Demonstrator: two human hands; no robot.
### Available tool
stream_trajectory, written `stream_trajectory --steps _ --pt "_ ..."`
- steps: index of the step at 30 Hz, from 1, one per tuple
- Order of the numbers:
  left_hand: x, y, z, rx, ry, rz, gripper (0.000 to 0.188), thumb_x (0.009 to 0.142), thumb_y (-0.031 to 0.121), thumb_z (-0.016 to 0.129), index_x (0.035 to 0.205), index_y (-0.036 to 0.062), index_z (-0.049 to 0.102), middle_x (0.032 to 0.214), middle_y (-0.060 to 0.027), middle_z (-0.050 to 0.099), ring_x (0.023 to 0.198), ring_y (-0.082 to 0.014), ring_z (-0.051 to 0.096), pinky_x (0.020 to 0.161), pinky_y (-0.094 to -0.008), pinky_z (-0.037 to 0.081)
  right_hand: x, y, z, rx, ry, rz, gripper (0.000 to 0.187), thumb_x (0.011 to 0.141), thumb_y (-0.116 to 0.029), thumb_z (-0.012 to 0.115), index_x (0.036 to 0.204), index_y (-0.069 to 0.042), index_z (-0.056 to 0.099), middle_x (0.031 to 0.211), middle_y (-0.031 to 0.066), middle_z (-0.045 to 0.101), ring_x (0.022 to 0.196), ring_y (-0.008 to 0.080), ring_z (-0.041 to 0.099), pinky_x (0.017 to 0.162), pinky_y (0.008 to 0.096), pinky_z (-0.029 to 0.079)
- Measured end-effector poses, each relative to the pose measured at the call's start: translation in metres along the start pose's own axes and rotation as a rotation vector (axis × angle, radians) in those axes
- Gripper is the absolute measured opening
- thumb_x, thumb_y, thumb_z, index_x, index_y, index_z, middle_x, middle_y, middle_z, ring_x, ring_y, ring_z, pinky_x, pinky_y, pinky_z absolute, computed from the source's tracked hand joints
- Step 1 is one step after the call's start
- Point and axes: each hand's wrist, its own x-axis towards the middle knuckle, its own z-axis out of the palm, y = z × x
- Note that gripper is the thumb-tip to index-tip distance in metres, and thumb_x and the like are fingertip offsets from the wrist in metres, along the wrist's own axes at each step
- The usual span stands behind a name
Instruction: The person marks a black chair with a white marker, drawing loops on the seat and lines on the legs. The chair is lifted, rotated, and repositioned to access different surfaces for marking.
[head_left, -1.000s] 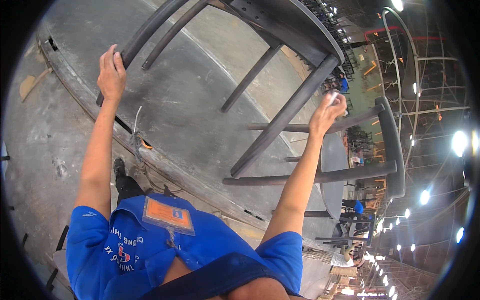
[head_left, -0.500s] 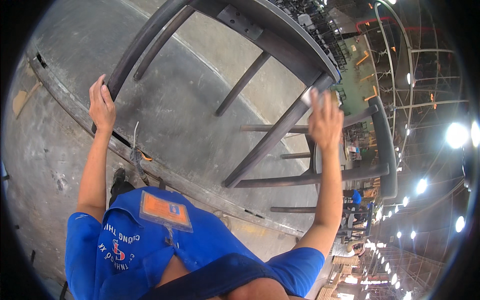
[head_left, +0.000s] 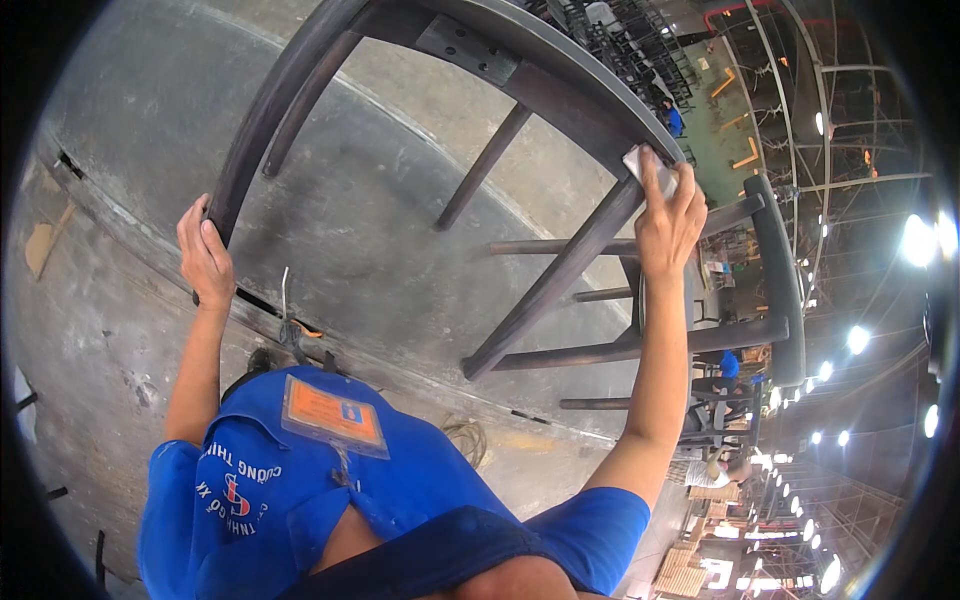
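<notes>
A dark-stained wooden chair [head_left: 560, 275] lies tipped over on a grey surface, its legs pointing toward me and its curved frame at the far side. At its left end, my left hand [head_left: 206, 255] grips the tip of a curved wooden piece, thumb on the near side and fingers partly hidden behind it. My right hand [head_left: 670, 225] pinches a small whitish pad [head_left: 636, 160] against the chair where a leg meets the curved rail. Whether the pad is cloth or sanding sheet I cannot make out. Dark plates with screw holes [head_left: 468, 48] show on the rail.
A second dark chair [head_left: 785, 300] lies on its side just right of my right forearm. A hose end with a metal nozzle [head_left: 290, 325] hangs at the near edge of the grey tabletop [head_left: 350, 250]. Stacked chairs [head_left: 630, 60] and other people [head_left: 725, 365] are farther off.
My right hand with the pad has slid up and slightly right, from the leg to its joint with the rail. My left hand stays on the chair's end; the view has shifted slightly.
</notes>
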Motion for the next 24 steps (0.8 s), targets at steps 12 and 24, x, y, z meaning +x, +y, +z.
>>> stream_trajectory --steps 12,24 --pt "0.01 -0.002 0.002 0.004 0.018 0.033 0.035 0.099 0.023 0.034 0.122 0.0064 0.054 0.119 -0.0128 0.054 0.106 -0.0295 0.055 0.084 -0.0364 0.046 -0.01 -0.011 0.026 0.295 0.132 0.142 0.073 0.066 0.011 0.054 0.128 -0.026 0.055 0.123 0.0151 0.043 0.106 0.029 0.047 0.089 0.0367 0.04" --pt "0.019 -0.003 0.004 0.034 0.044 0.056 0.033 0.098 0.022 0.036 0.122 0.0061 0.053 0.118 -0.0128 0.054 0.107 -0.0281 0.055 0.086 -0.0363 0.046 -0.016 -0.026 0.04 0.511 0.2 0.209 0.075 0.061 0.016 0.053 0.125 -0.023 0.059 0.118 0.0163 0.045 0.105 0.0295 0.047 0.088 0.0364 0.041"
